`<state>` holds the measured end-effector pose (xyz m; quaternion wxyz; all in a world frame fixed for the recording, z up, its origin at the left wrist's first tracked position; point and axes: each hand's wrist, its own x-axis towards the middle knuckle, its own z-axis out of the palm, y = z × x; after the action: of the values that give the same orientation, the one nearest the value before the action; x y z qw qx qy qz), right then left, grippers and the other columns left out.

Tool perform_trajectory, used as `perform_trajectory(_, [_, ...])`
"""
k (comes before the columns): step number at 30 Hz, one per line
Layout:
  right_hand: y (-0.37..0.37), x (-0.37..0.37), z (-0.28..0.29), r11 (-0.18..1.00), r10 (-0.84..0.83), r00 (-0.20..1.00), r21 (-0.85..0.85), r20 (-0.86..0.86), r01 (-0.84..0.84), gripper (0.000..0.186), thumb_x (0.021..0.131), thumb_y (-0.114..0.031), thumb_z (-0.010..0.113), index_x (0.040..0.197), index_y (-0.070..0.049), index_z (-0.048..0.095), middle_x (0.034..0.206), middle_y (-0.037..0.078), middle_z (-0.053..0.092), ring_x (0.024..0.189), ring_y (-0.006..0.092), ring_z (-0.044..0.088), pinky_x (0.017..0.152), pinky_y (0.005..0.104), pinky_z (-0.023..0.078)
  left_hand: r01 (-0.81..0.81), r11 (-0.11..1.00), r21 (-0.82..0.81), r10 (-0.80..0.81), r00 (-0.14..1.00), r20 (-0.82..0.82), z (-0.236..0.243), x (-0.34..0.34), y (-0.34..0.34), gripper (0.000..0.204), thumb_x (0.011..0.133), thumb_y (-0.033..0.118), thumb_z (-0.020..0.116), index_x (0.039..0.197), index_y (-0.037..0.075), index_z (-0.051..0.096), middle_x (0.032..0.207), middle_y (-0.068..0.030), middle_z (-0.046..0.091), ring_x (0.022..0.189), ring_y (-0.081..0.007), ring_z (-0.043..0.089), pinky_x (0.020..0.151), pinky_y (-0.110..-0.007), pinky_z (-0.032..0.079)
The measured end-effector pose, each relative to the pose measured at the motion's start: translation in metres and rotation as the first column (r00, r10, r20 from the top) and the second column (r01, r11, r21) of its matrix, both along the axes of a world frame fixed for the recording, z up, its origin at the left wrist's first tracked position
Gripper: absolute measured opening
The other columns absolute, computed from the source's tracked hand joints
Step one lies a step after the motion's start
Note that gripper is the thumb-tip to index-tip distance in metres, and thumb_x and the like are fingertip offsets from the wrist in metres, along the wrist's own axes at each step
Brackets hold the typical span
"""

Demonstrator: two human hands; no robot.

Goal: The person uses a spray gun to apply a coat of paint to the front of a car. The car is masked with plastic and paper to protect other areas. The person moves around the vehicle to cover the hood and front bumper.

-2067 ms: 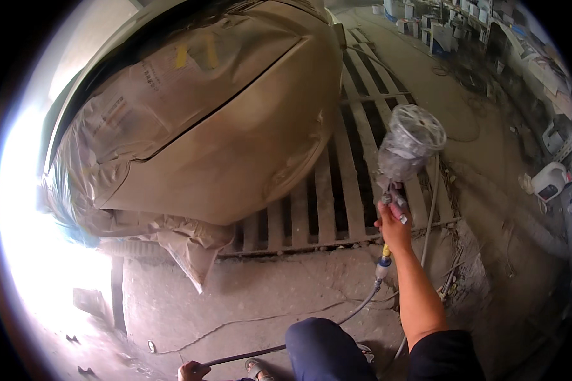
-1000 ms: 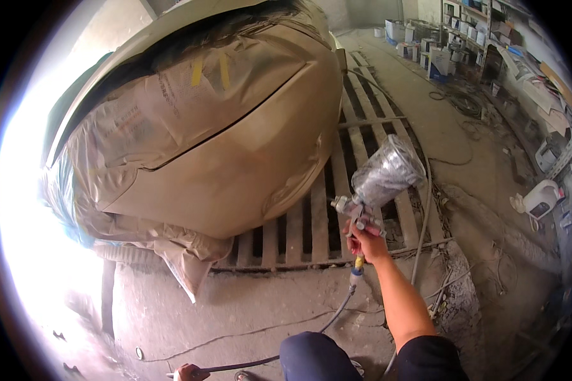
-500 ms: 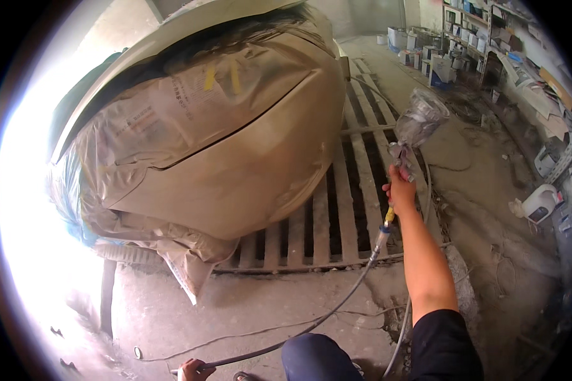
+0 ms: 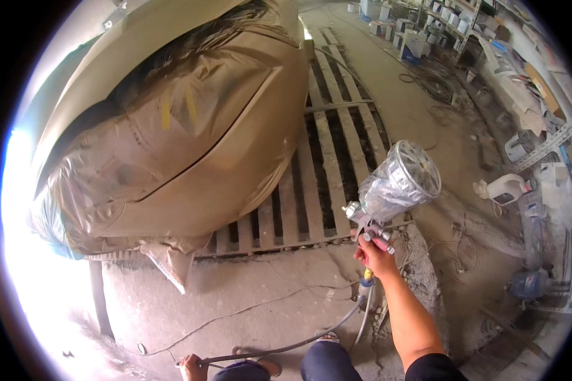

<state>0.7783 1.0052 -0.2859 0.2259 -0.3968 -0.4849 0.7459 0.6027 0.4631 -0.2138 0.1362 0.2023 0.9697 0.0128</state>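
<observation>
My right hand (image 4: 376, 259) is wrapped around the handle of a spray gun (image 4: 369, 228), whose nozzle points left toward the car. A plastic-wrapped paint cup (image 4: 400, 181) sits tilted on top of the gun. Below the grip, a yellow and blue fitting joins the gun to a dark air hose (image 4: 286, 347). Near the lower edge, my left hand (image 4: 192, 368) is closed around that hose and holds it low. To the left stands the beige car bumper (image 4: 248, 171), with wrinkled masking sheet (image 4: 127, 143) over the opening above it. A gap separates gun and bumper.
Slatted floor grating (image 4: 292, 203) runs under and beside the car. A thin cable (image 4: 229, 314) crosses the concrete. Along the right are a white jug (image 4: 505, 189), cluttered shelving (image 4: 521, 95) and coiled hose (image 4: 435, 86); paint cans (image 4: 413, 44) stand at the back.
My right hand has drawn the spray gun nearer and lower, away from the bumper. The view has shifted, and more of my legs and feet shows. My left hand still holds the hose.
</observation>
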Motion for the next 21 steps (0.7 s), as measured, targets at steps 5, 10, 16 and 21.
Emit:
perform_trajectory(5, [0.013, -0.002, 0.048, 0.980, 0.181, 0.980, -0.062, -0.083, -0.187, 0.021, 0.083, -0.019, 0.062, 0.099, -0.004, 0.062, 0.074, 0.002, 0.061, 0.058, 0.0075, 0.057, 0.047, 0.0199, 0.041, -0.179, 0.982, 0.061, 0.179, 0.984, 0.007, 0.041, 0.021, 0.037, 0.022, 0.060, 0.014, 0.074, 0.063, 0.002, 0.056, 0.060, -0.0141, 0.055, 0.058, -0.0322, 0.056, 0.053, -0.040, 0.043])
perform_trajectory(10, [0.029, -0.039, 0.074, 0.918, 0.396, 0.896, 0.070, -0.199, -0.390, 0.021, 0.079, -0.011, 0.064, 0.097, -0.001, 0.060, 0.083, 0.005, 0.063, 0.064, 0.0132, 0.060, 0.058, 0.0262, 0.050, -0.277, 0.958, 0.068, 0.264, 0.952, 0.158, 0.038, 0.037, 0.066, 0.022, 0.059, 0.017, 0.077, 0.067, 0.002, 0.063, 0.061, -0.0140, 0.060, 0.057, -0.0283, 0.059, 0.054, -0.036, 0.046])
perform_trajectory(16, [0.099, -0.072, 0.071, 0.776, 0.556, 0.831, 0.372, -0.021, -0.510, 0.016, 0.083, -0.019, 0.061, 0.089, -0.004, 0.060, 0.065, 0.003, 0.060, 0.059, 0.0118, 0.057, 0.052, 0.0261, 0.046, -0.381, 0.924, 0.022, 0.359, 0.887, 0.289, 0.029, 0.050, 0.130, 0.024, 0.062, 0.020, 0.077, 0.071, 0.001, 0.065, 0.063, -0.0140, 0.062, 0.059, -0.0255, 0.061, 0.056, -0.033, 0.048])
perform_trajectory(21, [0.176, -0.104, 0.085, 0.927, 0.350, 0.924, 0.083, 0.154, -0.366, 0.029, 0.085, -0.035, 0.059, 0.078, -0.006, 0.059, 0.059, 0.001, 0.055, 0.051, 0.0076, 0.050, 0.046, 0.0226, 0.039, -0.455, 0.889, -0.039, 0.445, 0.842, 0.305, 0.037, 0.068, 0.152, 0.024, 0.063, 0.022, 0.076, 0.071, 0.002, 0.066, 0.063, -0.0141, 0.062, 0.060, -0.0256, 0.061, 0.057, -0.034, 0.047])
